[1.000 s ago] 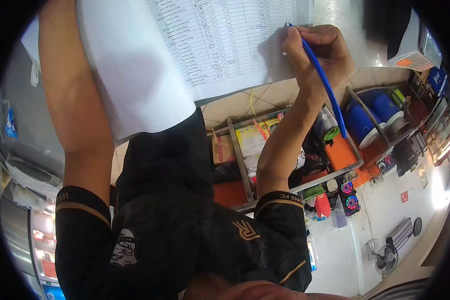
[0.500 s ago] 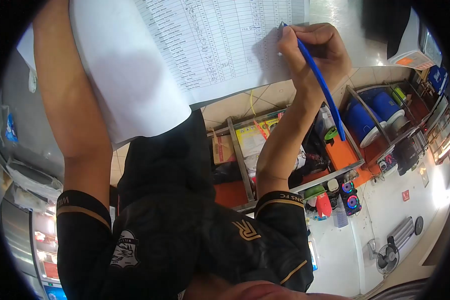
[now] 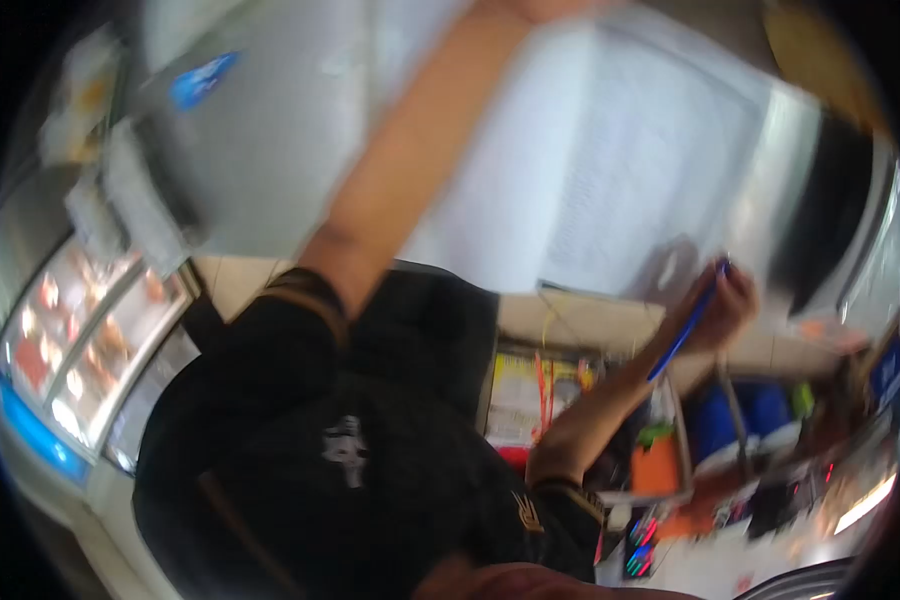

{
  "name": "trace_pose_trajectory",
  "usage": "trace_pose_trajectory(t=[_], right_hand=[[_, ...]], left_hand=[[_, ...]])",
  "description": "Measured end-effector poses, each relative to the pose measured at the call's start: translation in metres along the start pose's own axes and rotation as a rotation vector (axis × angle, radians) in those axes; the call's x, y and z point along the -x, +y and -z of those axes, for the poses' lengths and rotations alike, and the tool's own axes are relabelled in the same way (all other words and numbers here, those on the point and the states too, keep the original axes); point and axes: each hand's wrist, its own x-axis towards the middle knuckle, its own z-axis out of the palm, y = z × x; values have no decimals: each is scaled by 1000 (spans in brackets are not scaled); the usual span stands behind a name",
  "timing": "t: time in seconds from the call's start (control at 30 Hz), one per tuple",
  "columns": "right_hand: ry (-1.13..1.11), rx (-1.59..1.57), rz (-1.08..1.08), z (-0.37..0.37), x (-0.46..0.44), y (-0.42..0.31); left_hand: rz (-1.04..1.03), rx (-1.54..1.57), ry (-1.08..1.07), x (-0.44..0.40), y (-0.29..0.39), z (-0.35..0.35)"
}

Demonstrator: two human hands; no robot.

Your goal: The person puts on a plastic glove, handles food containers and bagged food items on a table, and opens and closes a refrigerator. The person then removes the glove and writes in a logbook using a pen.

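My right hand is closed around a blue pen, beside the lower right corner of a printed sheet. The pen's long end slants down along my wrist. Motion smears the rows on the sheet, so its writing cannot be read. Across the paper's left part, my left forearm reaches up to the top edge. Only a blurred bit of my left hand shows there, with its fingers out of sight.
The papers lie on a grey counter with a small blue packet at the left. A lit glass display case stands at lower left. Blue containers and an orange item fill shelving below the counter's edge.
The view has swung, and the sheet appears lower and farther right. My left forearm now stretches diagonally over the paper. The pen stays in my right hand, now off the sheet's corner.
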Motion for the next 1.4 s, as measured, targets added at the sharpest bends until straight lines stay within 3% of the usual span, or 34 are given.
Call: trace_pose_trajectory(t=[0.03, 0.1, 0.13, 0.2, 0.27, 0.37, 0.43, 0.47, 0.5, 0.53, 0.57, 0.6, 0.67, 0.77, 0.87, 0.97, 1.07, 1.17, 1.23, 1.3, 1.33, 1.37, 1.4], right_hand=[[-83, 135, 4, 4, -2, -12], [-252, 225, 155, 4, -8, -27], [-316, 259, 132, -5, -12, -43], [-405, 279, 119, -17, -23, -69], [-464, 338, 202, -21, -48, -80], [-430, 120, 124, -45, -56, -97], [-460, -37, 132, -81, -69, -131], [-544, -82, 141, -101, -77, -156], [-634, -140, 125, -119, -86, -176], [-717, -240, 83, -146, -89, -201], [-835, -361, 6, -171, -91, -228], [-967, -449, -10, -193, -98, -258], [-1094, -460, 33, -243, -101, -295], [-742, -89, 371, -321, -92, -339], [-677, -6, 369, -401, -75, -323], [-572, 82, 347, -425, -74, -339], [-583, 131, 300, -469, -88, -336], [-638, 120, 314, -481, -106, -361], [-657, 129, 384, -466, -107, -395], [-907, 109, 261, -449, -90, -388], [-1051, 153, 165, -437, -75, -381], [-1234, 153, -11, -421, -57, -373], [-1370, 211, -130, -404, -45, -375]], left_hand=[[-68, -161, 102, 3, 0, 17], [113, -614, 25, 10, 40, -88], [-13, -867, -65, 14, 49, -107], [-70, -1008, -155, 15, 70, -128], [-128, -1223, -103, 20, 100, -145], [-188, -1476, 56, 75, 166, -162], [-124, -1653, 364, 131, 228, -164], [-199, -1778, 554, 169, 260, -157], [-211, -1641, 764, 201, 286, -164], [-92, -1770, 1082, 236, 320, -182], [-194, -2078, 1188, 276, 349, -188], [-81, -1938, 1422, 319, 378, -193], [-143, -2093, 1629, 409, 423, -182], [260, -2279, 1907, 490, 455, -168], [257, -2168, 1866, 536, 475, -125], [233, -2051, 1493, 554, 502, -110], [282, -1652, 1379, 554, 514, -109], [249, -1615, 1290, 546, 498, -106], [313, -1269, 1365, 520, 485, -119], [322, -1477, 1212, 500, 467, -116], [292, -1426, 1132, 488, 457, -112], [263, -1372, 1052, 477, 444, -105], [186, -1556, 976, 477, 414, -72]])
